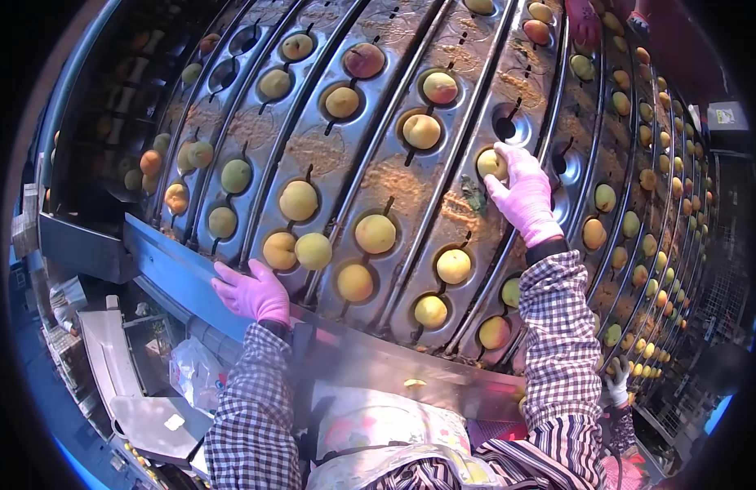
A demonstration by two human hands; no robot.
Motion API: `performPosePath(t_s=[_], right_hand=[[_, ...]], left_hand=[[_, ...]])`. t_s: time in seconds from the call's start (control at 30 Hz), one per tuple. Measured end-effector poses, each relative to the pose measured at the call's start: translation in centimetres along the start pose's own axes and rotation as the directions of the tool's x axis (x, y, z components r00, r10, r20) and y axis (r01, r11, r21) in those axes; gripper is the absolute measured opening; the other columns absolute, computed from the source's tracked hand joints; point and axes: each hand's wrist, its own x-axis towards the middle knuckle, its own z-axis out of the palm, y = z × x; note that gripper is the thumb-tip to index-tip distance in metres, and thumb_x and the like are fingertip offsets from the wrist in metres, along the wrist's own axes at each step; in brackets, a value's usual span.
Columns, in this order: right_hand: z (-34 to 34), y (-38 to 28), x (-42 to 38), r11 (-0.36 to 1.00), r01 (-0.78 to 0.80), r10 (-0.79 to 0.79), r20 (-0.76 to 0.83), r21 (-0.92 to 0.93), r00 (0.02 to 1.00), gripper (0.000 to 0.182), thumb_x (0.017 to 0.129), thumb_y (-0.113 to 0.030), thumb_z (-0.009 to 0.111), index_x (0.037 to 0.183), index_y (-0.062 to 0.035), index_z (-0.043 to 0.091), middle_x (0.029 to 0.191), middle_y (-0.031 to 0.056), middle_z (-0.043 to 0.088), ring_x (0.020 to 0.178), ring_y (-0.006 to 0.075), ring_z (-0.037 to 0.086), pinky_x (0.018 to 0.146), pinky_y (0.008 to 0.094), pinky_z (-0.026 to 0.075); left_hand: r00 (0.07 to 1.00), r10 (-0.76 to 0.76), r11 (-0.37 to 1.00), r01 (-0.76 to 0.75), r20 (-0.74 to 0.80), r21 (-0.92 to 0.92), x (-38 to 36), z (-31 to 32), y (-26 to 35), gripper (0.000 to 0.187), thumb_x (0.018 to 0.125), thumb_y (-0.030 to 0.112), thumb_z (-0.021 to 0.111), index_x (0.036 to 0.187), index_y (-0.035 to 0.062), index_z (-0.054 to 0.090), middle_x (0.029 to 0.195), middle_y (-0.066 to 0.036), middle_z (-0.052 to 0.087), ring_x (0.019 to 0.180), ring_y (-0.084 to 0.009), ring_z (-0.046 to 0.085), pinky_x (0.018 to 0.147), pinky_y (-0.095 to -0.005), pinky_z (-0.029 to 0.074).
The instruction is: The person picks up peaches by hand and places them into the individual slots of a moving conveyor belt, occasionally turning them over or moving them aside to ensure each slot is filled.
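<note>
My right hand [521, 192], in a pink glove, has its thumb and fingers round a yellow peach [492, 164] at a cup of the metal conveyor [402, 184]. An empty cup [507, 126] lies just above it, and a green leaf [474, 196] is below. My left hand [254, 291], also pink-gloved, is spread with nothing in it at the conveyor's near metal edge. Closest to it are an orange-yellow peach [280, 250] and a greener one [313, 251], side by side and touching. Brown pulp smears the metal between the cups.
A co-worker's white-gloved hand [618, 381] is at the lower right; another person's red-gloved hand [583, 23] is at the top right. Many more peaches fill the right side. A clear plastic bag [195, 371] hangs at the lower left beside a grey chute [108, 351].
</note>
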Motion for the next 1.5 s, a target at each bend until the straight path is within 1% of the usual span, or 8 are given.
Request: performPosePath(t_s=[0.23,0.4,0.57,0.7,0.9,1.1,1.4,1.5], right_hand=[[0.5,-5.6,-0.6,0.996,0.082,-0.089,-0.202,-0.039,0.975,0.056,0.080,-0.029,0.077,0.129,-0.0083,0.060,0.131,0.0117,0.061,0.123,0.0328,0.054,0.104,0.0472,0.043],[2.3,-18.2,-4.0,0.828,0.430,-0.468,0.021,0.360,0.884,0.066,0.071,-0.033,0.080,0.128,-0.0061,0.058,0.122,0.0136,0.061,0.118,0.0325,0.056,0.100,0.0476,0.042],[9.0,-23.6,-6.7,0.813,0.551,-0.574,0.096,0.188,0.813,0.041,0.076,-0.025,0.071,0.114,-0.0116,0.063,0.108,0.0080,0.062,0.110,0.0279,0.059,0.101,0.0451,0.039],[2.2,-19.3,-7.0,0.748,0.306,-0.395,0.024,0.589,0.918,0.057,0.069,-0.021,0.079,0.119,-0.0040,0.059,0.109,0.0150,0.062,0.106,0.0357,0.061,0.093,0.0453,0.049],[-5.5,-6.7,-11.3,0.531,-0.170,0.332,-0.019,0.830,0.943,0.064,0.079,-0.021,0.081,0.132,-0.0010,0.052,0.118,0.0152,0.062,0.110,0.0281,0.064,0.097,0.0377,0.051],[-8.1,0.4,-19.4,0.016,0.016,0.527,-0.022,1.000,0.850,0.065,0.087,-0.006,0.075,0.144,-0.0038,0.044,0.129,0.0070,0.057,0.114,0.0146,0.058,0.101,0.0303,0.048],[-8.1,2.0,-23.4,0.096,0.179,0.583,-0.201,0.979,0.787,0.063,0.087,0.006,0.063,0.146,-0.0036,0.041,0.133,0.0056,0.050,0.122,0.0148,0.053,0.105,0.0320,0.046],[-8.0,1.9,-24.2,-0.248,0.137,0.633,0.053,0.959,0.773,0.057,0.090,-0.001,0.064,0.143,-0.0041,0.043,0.127,0.0043,0.053,0.113,0.0124,0.057,0.096,0.0308,0.052]], left_hand=[[0.999,-0.008,0.999,0.007,-0.032,-0.035,0.1,0.4,-0.3,0.073,0.095,0.039,0.056,0.155,0.0068,0.028,0.155,-0.031,0.028,0.144,-0.0427,0.030,0.119,-0.0506,0.025],[1.000,-0.022,1.000,0.022,0.003,-0.014,0.1,-0.8,0.3,0.073,0.096,0.039,0.055,0.155,0.0064,0.027,0.155,-0.031,0.029,0.144,-0.0424,0.031,0.118,-0.0505,0.026],[1.000,-0.009,0.999,0.008,0.013,0.044,0.4,0.3,-0.6,0.072,0.100,0.047,0.046,0.157,0.0098,0.025,0.156,-0.031,0.029,0.144,-0.0433,0.033,0.117,-0.0509,0.029],[0.999,-0.003,0.992,-0.003,0.046,0.127,0.7,-0.1,-0.6,0.072,0.101,0.047,0.043,0.157,0.0068,0.023,0.153,-0.033,0.032,0.141,-0.0453,0.036,0.117,-0.0511,0.030],[0.997,-0.017,0.997,0.011,0.073,0.076,2.1,1.1,-1.5,0.082,0.098,0.061,0.036,0.159,0.0099,0.019,0.158,-0.031,0.027,0.144,-0.0442,0.033,0.116,-0.0515,0.029],[0.997,-0.011,0.991,0.001,0.078,0.135,2.9,1.3,-1.5,0.079,0.098,0.058,0.038,0.158,0.0097,0.021,0.156,-0.032,0.028,0.138,-0.0465,0.038,0.114,-0.0520,0.031],[0.993,-0.046,0.987,0.029,0.105,0.160,2.5,0.8,-0.8,0.079,0.097,0.059,0.037,0.158,0.0112,0.024,0.156,-0.029,0.031,0.137,-0.0466,0.039,0.112,-0.0525,0.034],[0.999,-0.019,0.989,0.013,0.040,0.146,3.8,2.9,-2.0,0.081,0.096,0.061,0.038,0.158,0.0122,0.023,0.155,-0.028,0.032,0.136,-0.0462,0.041,0.111,-0.0531,0.036]])
